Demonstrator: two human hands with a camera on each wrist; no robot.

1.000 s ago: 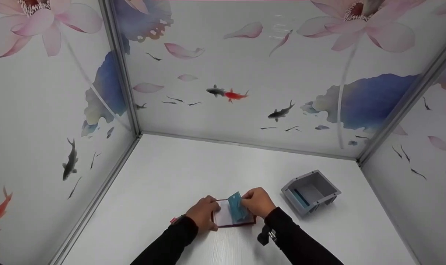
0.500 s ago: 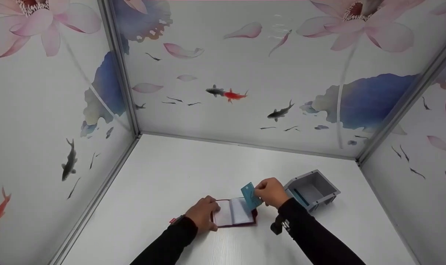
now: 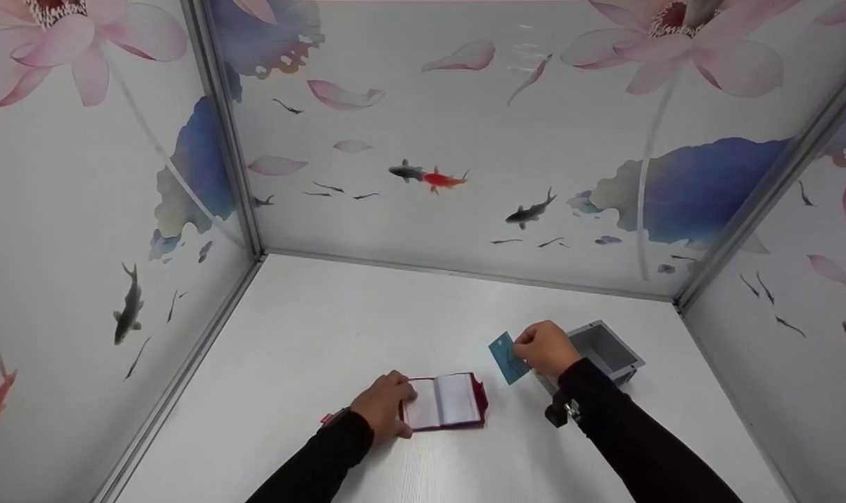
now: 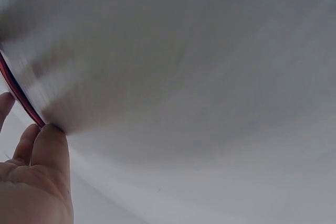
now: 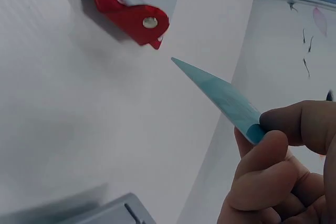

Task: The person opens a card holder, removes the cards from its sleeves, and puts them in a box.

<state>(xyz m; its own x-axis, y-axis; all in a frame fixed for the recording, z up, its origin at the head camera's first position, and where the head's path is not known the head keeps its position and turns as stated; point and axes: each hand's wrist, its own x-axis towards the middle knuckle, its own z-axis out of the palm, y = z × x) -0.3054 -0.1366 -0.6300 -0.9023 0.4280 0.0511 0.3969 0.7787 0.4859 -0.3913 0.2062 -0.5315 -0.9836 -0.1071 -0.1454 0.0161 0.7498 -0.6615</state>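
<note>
A red card holder [image 3: 457,401] lies spread open on the white table, its pale clear sleeves facing up. My left hand [image 3: 382,406] grips its left edge; the left wrist view shows fingertips [image 4: 51,145] against the thin red cover edge [image 4: 21,95]. To the right of the holder, my right hand [image 3: 548,348] pinches a teal plastic card [image 3: 508,358] between thumb and fingers, above the table and apart from the holder. In the right wrist view the card [image 5: 223,98] appears nearly edge-on, near the holder's red snap flap [image 5: 139,22].
A grey plastic bin [image 3: 608,349] stands to the right, partly covered by my right hand and forearm. White panels printed with flowers and fish [image 3: 443,180] enclose the table [image 3: 339,307] at the back and both sides.
The right hand has drawn the teal card from over the holder's right page up and rightwards, in front of the grey bin. Both the left hand and the holder have stayed in place.
</note>
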